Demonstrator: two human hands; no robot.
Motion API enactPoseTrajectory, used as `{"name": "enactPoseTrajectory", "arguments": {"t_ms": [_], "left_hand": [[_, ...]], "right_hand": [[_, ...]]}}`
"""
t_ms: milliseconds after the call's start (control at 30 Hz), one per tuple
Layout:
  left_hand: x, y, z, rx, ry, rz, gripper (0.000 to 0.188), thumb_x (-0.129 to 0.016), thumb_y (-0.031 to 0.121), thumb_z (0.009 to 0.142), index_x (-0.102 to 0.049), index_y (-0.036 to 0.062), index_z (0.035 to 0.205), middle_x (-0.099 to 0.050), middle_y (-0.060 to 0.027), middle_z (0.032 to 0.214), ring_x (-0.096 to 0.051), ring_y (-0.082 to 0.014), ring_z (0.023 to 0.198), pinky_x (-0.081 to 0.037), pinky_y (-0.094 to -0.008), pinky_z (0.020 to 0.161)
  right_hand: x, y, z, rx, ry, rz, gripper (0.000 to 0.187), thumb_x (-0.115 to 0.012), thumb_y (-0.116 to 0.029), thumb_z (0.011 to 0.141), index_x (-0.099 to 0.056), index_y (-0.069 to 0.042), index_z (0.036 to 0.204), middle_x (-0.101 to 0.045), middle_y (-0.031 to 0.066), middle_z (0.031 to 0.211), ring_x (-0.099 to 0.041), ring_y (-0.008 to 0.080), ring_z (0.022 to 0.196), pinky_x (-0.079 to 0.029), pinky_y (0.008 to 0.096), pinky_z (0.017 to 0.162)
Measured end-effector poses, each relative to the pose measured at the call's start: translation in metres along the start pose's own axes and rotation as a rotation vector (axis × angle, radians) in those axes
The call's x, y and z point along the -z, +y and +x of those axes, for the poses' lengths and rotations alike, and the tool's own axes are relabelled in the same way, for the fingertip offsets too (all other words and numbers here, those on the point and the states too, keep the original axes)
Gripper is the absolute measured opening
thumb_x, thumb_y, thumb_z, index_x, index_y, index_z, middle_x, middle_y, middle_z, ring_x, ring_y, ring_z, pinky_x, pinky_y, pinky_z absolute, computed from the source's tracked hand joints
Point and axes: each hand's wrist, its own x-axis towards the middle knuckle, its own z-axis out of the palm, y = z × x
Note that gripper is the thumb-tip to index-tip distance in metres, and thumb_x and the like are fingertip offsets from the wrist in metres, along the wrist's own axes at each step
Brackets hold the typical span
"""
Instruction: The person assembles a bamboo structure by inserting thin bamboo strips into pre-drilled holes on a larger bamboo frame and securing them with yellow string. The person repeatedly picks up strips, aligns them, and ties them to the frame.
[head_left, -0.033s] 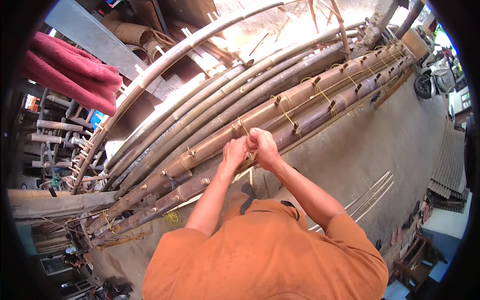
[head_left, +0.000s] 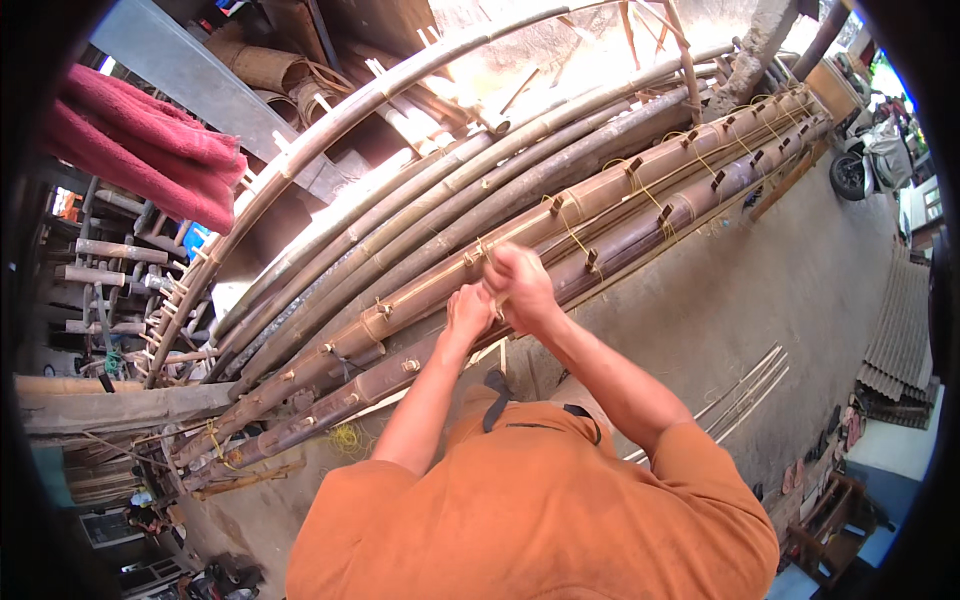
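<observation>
Two long bamboo poles run side by side, an upper pole (head_left: 430, 292) and a darker lower pole (head_left: 625, 243), each with short pegs through it. Yellow cord (head_left: 572, 232) links pegs across the gap further right. Over the gap, near a tied peg (head_left: 479, 247) on the upper pole, my two hands meet. My left hand (head_left: 468, 311) is a closed fist, pressed against the right one. My right hand (head_left: 521, 287) is closed too, slightly higher, and its fingers are a little blurred. Thin cord runs from the peg into my fists; most of it is hidden by the fingers.
More bamboo poles (head_left: 400, 228) lie behind, beyond them a curved, pegged bamboo rail (head_left: 330, 130). A red towel (head_left: 150, 150) hangs at the left. Thin sticks (head_left: 745, 395) lie on the floor at right. A loose yellow cord bundle (head_left: 348, 436) sits beneath the poles. A motorbike (head_left: 880, 160) stands far right.
My right hand has turned at the wrist and shifted slightly, with its knuckles higher. My left hand has dropped a little. Both stay closed at the same spot between the poles.
</observation>
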Motion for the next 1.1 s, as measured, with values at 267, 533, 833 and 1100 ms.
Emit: {"name": "enactPoseTrajectory", "arguments": {"t_ms": [267,533,833,1100], "left_hand": [[0.024,0.015,0.019,0.049,-0.198,-0.089,0.020,-0.058,0.026,0.093,-0.070,0.0115,0.098,-0.069,-0.0238,0.090,-0.066,-0.0462,0.086,-0.053,-0.0554,0.078],[0.032,0.033,0.017,0.059,-0.087,-0.116,0.027,-0.059,0.026,0.093,-0.071,0.0155,0.114,-0.070,-0.0199,0.104,-0.065,-0.0431,0.099,-0.051,-0.0518,0.088],[0.036,0.046,0.021,0.055,-0.114,-0.147,0.024,-0.062,0.024,0.092,-0.070,0.0111,0.110,-0.070,-0.0223,0.094,-0.066,-0.0445,0.092,-0.052,-0.0531,0.080],[0.034,0.033,0.016,0.015,-0.041,-0.113,0.022,-0.059,0.026,0.094,-0.069,0.0089,0.103,-0.068,-0.0252,0.087,-0.066,-0.0461,0.087,-0.052,-0.0556,0.076]], "right_hand": [[0.022,-0.040,-0.015,-0.258,-0.655,-0.317,0.032,-0.043,-0.021,0.090,-0.049,-0.001,0.066,-0.050,0.0100,0.060,-0.047,0.0182,0.057,-0.040,0.0375,0.057],[0.052,0.090,-0.091,-0.148,-0.763,-0.787,0.047,-0.048,-0.039,0.093,-0.067,0.002,0.077,-0.065,0.0266,0.078,-0.063,0.0449,0.073,-0.051,0.0512,0.071],[0.079,0.027,0.067,0.209,-0.387,-1.347,0.035,-0.063,-0.028,0.083,-0.068,-0.008,0.110,-0.066,0.0199,0.095,-0.066,0.0360,0.095,-0.055,0.0474,0.079],[0.067,0.026,0.090,0.158,-0.490,-1.532,0.024,-0.059,-0.020,0.084,-0.070,-0.006,0.099,-0.064,0.0140,0.110,-0.062,0.0326,0.107,-0.053,0.0433,0.085]]}}
